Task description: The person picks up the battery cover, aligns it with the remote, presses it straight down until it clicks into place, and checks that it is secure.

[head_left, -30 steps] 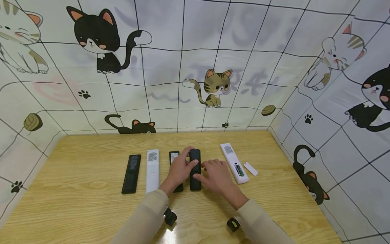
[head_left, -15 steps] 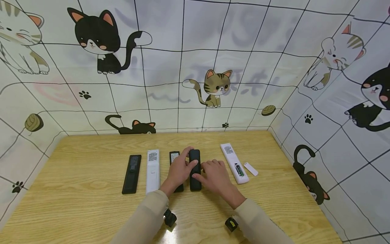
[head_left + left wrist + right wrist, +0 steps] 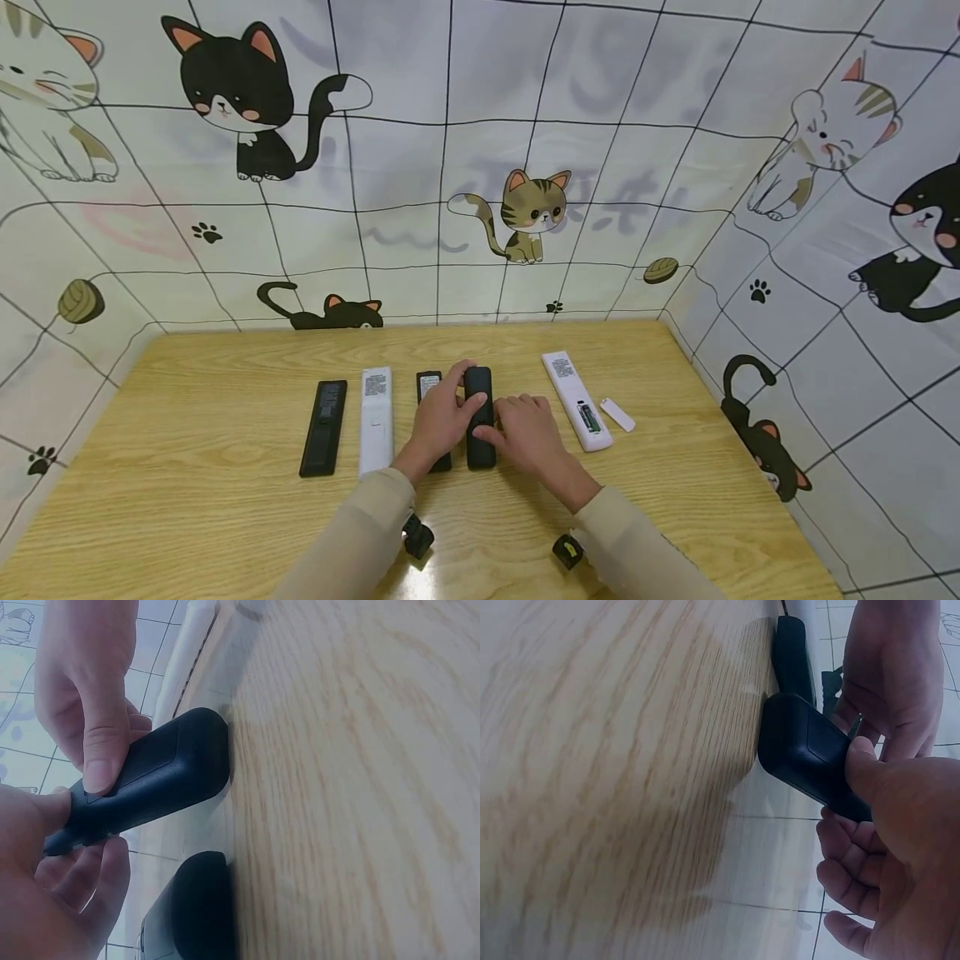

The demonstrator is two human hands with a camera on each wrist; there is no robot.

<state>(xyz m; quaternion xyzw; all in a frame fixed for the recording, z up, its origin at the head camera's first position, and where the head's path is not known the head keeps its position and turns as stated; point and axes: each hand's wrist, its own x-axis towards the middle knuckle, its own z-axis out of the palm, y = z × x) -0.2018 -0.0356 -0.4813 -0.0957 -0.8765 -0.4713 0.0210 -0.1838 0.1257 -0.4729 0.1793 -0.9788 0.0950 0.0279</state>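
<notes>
A black remote control [image 3: 478, 387] lies back up on the wooden table between both hands, its smooth back and cover outline showing in the wrist views. My left hand [image 3: 437, 419] holds it by the far half, thumb on the back and fingers round the far end and side. With the thumb of my right hand [image 3: 531, 440] pressing on the battery cover [image 3: 829, 741], the other fingers bend at the remote's right side. Partly hidden beneath the left hand and wrist is another black remote [image 3: 429, 381] with a white label.
Further left lie a white remote [image 3: 377, 421] and a black remote [image 3: 324, 427]. At right, a white remote [image 3: 566, 385] has its battery compartment uncovered, a battery inside, and a small white cover [image 3: 617, 415] beside it. Cat-patterned cloth [image 3: 405, 242] surrounds the table [image 3: 225, 500].
The right hand and wrist have shifted slightly left, the thumb staying on the black remote. The remote's far end leans a touch left; the left hand keeps its hold.
</notes>
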